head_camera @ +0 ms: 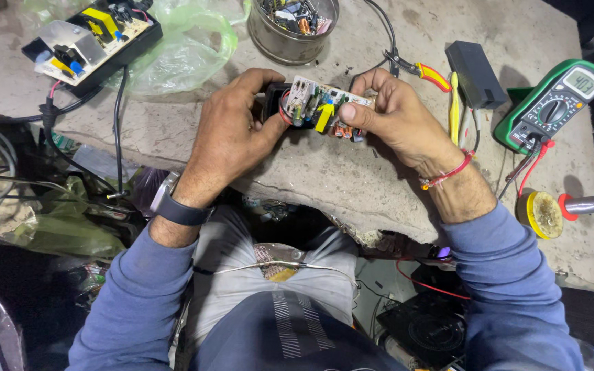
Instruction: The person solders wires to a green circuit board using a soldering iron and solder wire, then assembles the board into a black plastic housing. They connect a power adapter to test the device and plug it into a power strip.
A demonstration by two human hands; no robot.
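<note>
Both hands grip one small white populated circuit board (317, 106) above the worn grey stone counter (352, 178) — the left hand (232, 137) wraps its black casing end, the right hand (393, 117) pinches the board's edge (thumb on top) — near a round metal tin of parts (293, 27).

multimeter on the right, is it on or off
On. The multimeter shows digits on its lit display, and its probe leads are plugged in at the bottom.

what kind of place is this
Most likely a small electronics repair bench. Both hands, left hand and right hand, hold a bare circuit board over a worn worktop. A green multimeter, a tin of spare parts and another opened board lie around.
</note>
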